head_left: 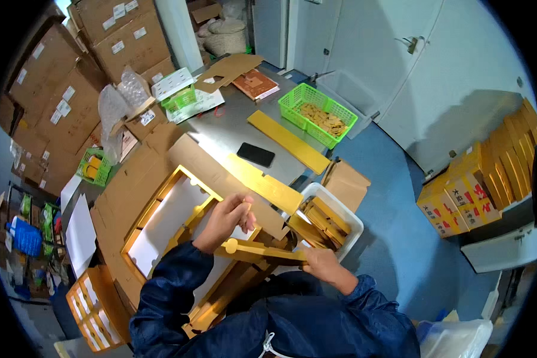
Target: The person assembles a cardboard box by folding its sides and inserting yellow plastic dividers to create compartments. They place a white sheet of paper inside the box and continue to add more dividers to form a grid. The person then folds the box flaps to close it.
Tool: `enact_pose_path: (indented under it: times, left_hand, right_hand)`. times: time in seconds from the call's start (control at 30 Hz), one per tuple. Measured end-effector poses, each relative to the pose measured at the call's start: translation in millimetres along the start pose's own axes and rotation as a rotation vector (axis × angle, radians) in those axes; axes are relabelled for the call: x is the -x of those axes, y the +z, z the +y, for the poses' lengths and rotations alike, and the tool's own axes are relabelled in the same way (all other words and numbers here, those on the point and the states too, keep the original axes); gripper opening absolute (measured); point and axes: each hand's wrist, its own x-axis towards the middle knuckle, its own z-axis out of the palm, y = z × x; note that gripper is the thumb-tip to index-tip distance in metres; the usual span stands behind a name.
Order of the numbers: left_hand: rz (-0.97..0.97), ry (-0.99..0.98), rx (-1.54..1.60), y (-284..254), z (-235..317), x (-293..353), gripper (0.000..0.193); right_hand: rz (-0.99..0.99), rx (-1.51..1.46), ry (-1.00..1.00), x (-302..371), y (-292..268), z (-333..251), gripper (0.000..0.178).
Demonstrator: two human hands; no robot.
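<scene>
One yellow wooden slat (265,253) is held by its right end in the right grip (325,265), whose fingers are closed around it; its other end, with a rounded knob, reaches left to below the left grip (227,222). That left grip is raised, fingers curled in toward the thumb, and whether anything small is pinched there I cannot tell. With only one end held, the slat could probably pivot if the right grip loosened, its knobbed end dipping to knock the wood below or scuff the white panel (167,215) in the wooden frame (151,212) left of the left grip. Anything small between the left fingertips could drop into the frame's gaps if the pinch slackened. Just beyond the right grip, a white bin (353,222) holds loose wooden pieces lying at angles; a sideways swing of the right forearm might catch them. A flat yellow board (262,182), ahead of both grips, reaches the bin's near corner, so a bump to the bin could shift it. Farther out on the metal counter (232,122) lie a black phone (256,154) and a second board (289,142); farthest, a green basket (295,107) of small wooden pieces seems to sit close to the edge, where a shove might tip it.
</scene>
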Motion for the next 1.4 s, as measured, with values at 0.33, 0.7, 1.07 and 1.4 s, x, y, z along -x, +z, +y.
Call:
enact_pose_path:
  times: [0.33,0.7,1.07,1.4]
  left_hand:
    - [0.076,0.173,-0.582,84,77,-308,0.06]
    - [-0.601,0.335,-1.549,0,43,-115,0.062]
    - [-0.177,0.117,-1.332,-64,-32,41,0.014]
    - [-0.012,0.222,-1.338,-118,-62,117,0.007]
  right_hand:
    - [0.083,-0.03,0.267,37,-28,51,0.047]
    - [-0.034,-0.091,0.266,-31,-119,131,0.031]
    - [-0.062,-0.102,-0.364,-134,-94,23,0.06]
    - [0.141,-0.142,-0.617,-187,42,-168,0.019]
